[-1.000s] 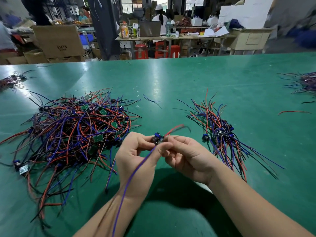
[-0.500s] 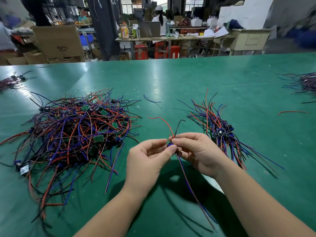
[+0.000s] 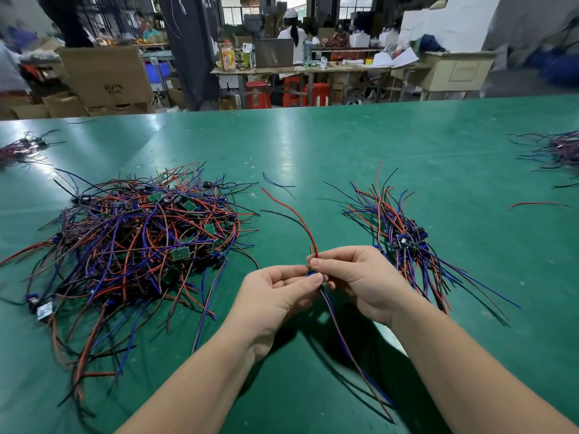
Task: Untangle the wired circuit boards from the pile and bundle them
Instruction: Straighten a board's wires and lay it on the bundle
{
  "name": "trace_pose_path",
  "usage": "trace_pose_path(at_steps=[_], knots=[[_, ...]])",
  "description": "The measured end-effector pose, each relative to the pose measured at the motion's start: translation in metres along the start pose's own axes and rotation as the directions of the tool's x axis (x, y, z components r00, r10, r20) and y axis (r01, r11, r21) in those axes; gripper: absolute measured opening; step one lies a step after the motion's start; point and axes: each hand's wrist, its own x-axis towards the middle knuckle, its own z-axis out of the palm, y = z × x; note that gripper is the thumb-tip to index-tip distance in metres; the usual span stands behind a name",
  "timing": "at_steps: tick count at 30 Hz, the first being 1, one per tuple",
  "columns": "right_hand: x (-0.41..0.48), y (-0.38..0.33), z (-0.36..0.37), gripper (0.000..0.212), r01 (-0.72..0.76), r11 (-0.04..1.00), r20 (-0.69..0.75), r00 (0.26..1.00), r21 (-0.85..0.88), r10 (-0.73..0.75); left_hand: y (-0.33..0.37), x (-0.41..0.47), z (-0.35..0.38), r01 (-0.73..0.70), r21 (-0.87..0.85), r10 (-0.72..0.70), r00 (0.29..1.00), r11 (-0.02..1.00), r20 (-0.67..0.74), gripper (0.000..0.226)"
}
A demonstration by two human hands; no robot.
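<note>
Your left hand (image 3: 275,296) and right hand (image 3: 360,277) both pinch one wired board (image 3: 310,273) above the table (image 3: 313,145), between the tangled pile (image 3: 134,242) and the bundle (image 3: 404,242). Only its blue tip shows; red and black wires (image 3: 293,213) curve up, blue and red trail toward you.

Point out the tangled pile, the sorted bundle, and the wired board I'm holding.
tangled pile (image 3: 134,245), head view, on crossed wires near its middle.
sorted bundle (image 3: 404,242), head view, on its clustered boards.
wired board (image 3: 300,220), head view, on its raised red wire.
</note>
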Motion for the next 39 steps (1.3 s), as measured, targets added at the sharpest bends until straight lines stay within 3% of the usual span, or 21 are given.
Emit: trace_pose_path(at_steps=[6,10,13,21,24,27,29,31,33,36,39], knots=[[0.007,-0.01,-0.013,0.004,0.003,0.983,-0.129,0.991,0.185,0.021,0.005,-0.005,0.0,0.065,0.16,-0.088,0.986,0.985,0.141,0.031],[0.011,-0.015,-0.024,0.009,0.032,0.955,-0.23,0.972,0.295,0.039,0.006,-0.012,-0.001,0.083,0.276,-0.156,0.954,0.957,0.254,0.04],[0.014,-0.019,-0.034,0.01,0.087,0.935,-0.316,0.948,0.345,0.028,0.005,-0.016,-0.001,0.08,0.376,-0.206,0.929,0.923,0.308,0.028],[0.019,-0.015,-0.04,0.021,0.124,0.98,-0.435,0.899,0.153,-0.046,0.009,-0.016,-0.007,0.052,0.516,-0.28,0.883,0.855,0.376,0.025],[0.02,-0.013,-0.037,0.03,0.142,0.983,-0.407,0.909,0.112,-0.085,0.009,-0.015,-0.007,0.022,0.44,-0.197,0.913,0.898,0.358,0.034],[0.017,-0.013,-0.03,0.028,0.066,0.998,-0.362,0.93,-0.018,-0.068,0.011,-0.008,-0.007,-0.009,0.256,-0.033,0.987,0.967,0.159,0.055],[0.007,-0.01,-0.025,0.008,0.103,0.963,-0.148,0.979,-0.25,-0.143,0.011,0.0,-0.01,-0.079,0.154,0.082,0.997,0.985,-0.011,0.053],[-0.001,-0.003,-0.017,0.026,0.212,0.924,0.167,0.972,-0.318,-0.165,0.012,0.006,-0.014,-0.155,0.123,0.169,0.979,0.98,-0.114,0.046],[-0.007,0.003,-0.005,0.035,0.33,0.874,0.295,0.927,-0.357,-0.229,0.01,0.007,-0.017,-0.191,0.137,0.207,0.971,0.972,-0.122,0.043],[-0.007,0.004,0.006,0.022,0.445,0.746,0.166,0.892,-0.495,-0.421,0.009,0.005,-0.013,-0.198,0.154,0.204,0.979,0.968,-0.026,0.037],[-0.007,-0.005,-0.001,0.02,0.443,0.807,-0.029,0.87,-0.39,-0.492,0.011,0.007,-0.019,-0.248,0.359,0.271,0.962,0.9,-0.014,0.022]])
